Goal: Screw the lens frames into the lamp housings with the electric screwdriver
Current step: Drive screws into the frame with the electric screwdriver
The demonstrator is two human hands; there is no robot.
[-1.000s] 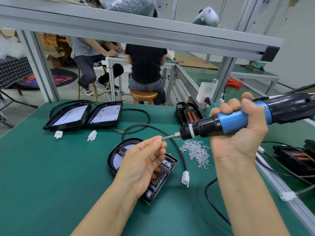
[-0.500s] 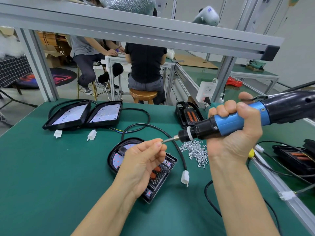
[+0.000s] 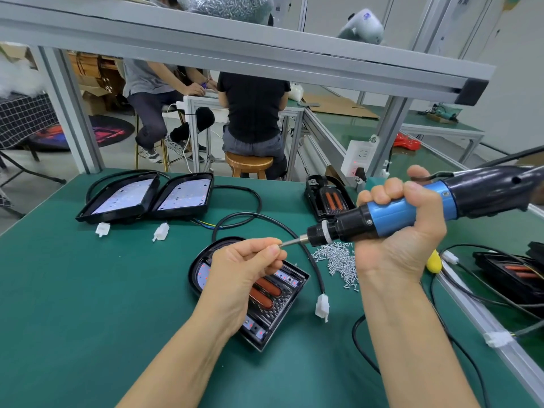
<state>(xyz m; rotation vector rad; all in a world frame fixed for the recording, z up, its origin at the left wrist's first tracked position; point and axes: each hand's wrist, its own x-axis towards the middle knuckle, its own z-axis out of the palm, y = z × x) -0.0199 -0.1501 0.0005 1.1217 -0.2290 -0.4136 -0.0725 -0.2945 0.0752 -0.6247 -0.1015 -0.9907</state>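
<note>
On the green tabletop a black lamp housing with its lens frame lies under the hands, likely placed close for fastening. Above it, the right hand wraps its grip around a blue electric screwdriver, held sideways so the left hand can pinch what seems a screw onto the bit, beside the loose screws. No readable writing shows.

The screwdriver in my right hand was bright blue at the grip, black at nose and tail. The lamp housing near me was black with two orange-red bars and small red dots. The mat was deep green, the screws silver, the connectors white. Far left, a cloth showed a black-and-white grid.
</note>
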